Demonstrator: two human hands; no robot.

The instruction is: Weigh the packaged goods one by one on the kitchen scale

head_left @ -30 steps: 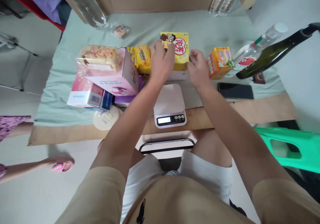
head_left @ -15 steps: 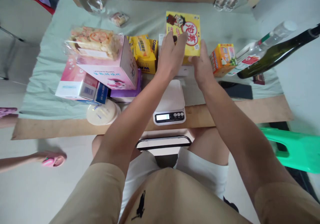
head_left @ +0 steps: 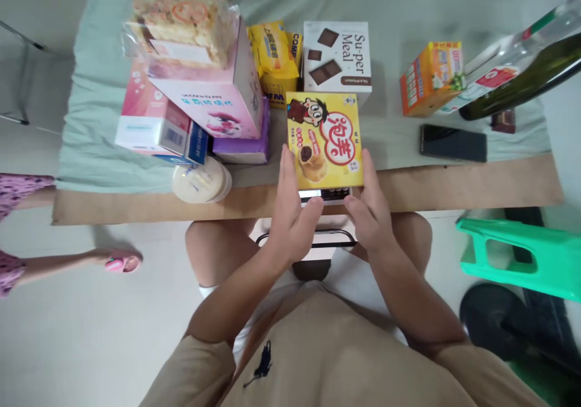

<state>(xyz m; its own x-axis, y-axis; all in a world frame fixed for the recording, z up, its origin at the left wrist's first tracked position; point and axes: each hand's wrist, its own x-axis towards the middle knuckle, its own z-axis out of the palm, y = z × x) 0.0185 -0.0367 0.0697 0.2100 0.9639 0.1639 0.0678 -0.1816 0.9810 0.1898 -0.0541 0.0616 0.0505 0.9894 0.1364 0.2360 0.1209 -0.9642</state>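
Observation:
A yellow snack box (head_left: pixel 325 141) with a cartoon face and red characters lies flat over the white kitchen scale (head_left: pixel 324 196), of which only the display edge shows. My left hand (head_left: pixel 291 204) grips the box's left side and my right hand (head_left: pixel 368 204) grips its right side, both at its near corners. Behind it stands a white "Su-per Meal" chocolate box (head_left: pixel 336 56).
Left of the scale are a pink box (head_left: pixel 213 101) with a bag of pastries on top, more pink and purple boxes, yellow snack packs (head_left: pixel 272 50) and a round white lid (head_left: pixel 200 181). An orange drink carton (head_left: pixel 430 77), a phone (head_left: pixel 452 143) and bottles (head_left: pixel 521 74) lie right. Another person's foot (head_left: pixel 118 263) is at left; a green stool (head_left: pixel 521 256) is at right.
Both hands took the yellow box from the back of the table and brought it toward me over the scale. The white chocolate box behind it has come into sight.

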